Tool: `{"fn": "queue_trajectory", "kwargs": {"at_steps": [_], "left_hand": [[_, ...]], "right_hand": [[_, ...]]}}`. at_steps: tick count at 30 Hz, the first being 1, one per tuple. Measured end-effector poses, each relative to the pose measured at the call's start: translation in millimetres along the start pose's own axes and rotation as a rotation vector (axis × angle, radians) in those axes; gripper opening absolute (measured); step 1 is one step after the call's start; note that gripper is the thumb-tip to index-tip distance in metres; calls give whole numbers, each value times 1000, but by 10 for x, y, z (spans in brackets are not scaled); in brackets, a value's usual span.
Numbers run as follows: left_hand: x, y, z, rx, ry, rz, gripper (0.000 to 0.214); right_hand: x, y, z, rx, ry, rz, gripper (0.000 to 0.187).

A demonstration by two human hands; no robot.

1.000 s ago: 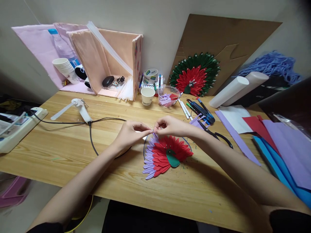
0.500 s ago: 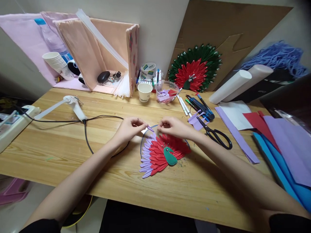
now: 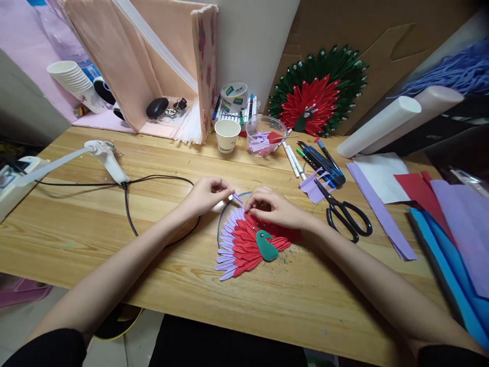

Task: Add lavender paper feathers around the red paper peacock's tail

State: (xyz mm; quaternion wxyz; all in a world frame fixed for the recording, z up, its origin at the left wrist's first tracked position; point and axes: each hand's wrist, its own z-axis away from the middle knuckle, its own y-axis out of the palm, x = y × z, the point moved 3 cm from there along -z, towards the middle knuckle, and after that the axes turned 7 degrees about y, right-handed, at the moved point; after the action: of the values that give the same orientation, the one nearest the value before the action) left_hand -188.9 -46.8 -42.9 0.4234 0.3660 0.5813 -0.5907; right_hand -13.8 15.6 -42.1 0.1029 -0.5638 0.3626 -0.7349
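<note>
A round paper peacock piece (image 3: pixel 248 239) lies flat on the wooden table, with red petals, a lilac outer row on its left and a green bird shape. My left hand (image 3: pixel 208 194) pinches a small lilac paper petal (image 3: pixel 237 197) just above the piece's upper left edge. My right hand (image 3: pixel 273 208) rests on the top of the red petals, fingers curled and pressing down.
Black scissors (image 3: pixel 346 213) and lilac scraps lie to the right, then coloured paper sheets (image 3: pixel 451 214). A glue gun (image 3: pixel 105 159) with black cord lies left. Behind are a paper cup (image 3: pixel 227 135), a clear bowl (image 3: pixel 265 135), markers, a finished green-red peacock (image 3: pixel 319 92) and a pink box.
The hands have parted: the left keeps the lilac petal, the right has dropped onto the red petals. The view has moved closer and tilted down.
</note>
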Motion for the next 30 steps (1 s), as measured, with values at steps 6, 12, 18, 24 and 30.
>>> {"fn": "queue_trajectory", "kwargs": {"at_steps": [6,12,18,24,30], "left_hand": [[61,52,-47,14,33,-13,26],[94,86,-93,63,52,-57,28],[120,122,-134,141,62,-93,31],[96,150,-158,196,74,-79,27],[84,186,-163,246,76,-91,28]], "right_hand": [[-53,-32,18,-43,46,79,13],[-59,-39,4,-9,41,50,7],[-78,-35,-7,60,100,-85,5],[-94,-45,-7,50,110,-87,5],[-117,-62,-11,54,106,-89,5]]}}
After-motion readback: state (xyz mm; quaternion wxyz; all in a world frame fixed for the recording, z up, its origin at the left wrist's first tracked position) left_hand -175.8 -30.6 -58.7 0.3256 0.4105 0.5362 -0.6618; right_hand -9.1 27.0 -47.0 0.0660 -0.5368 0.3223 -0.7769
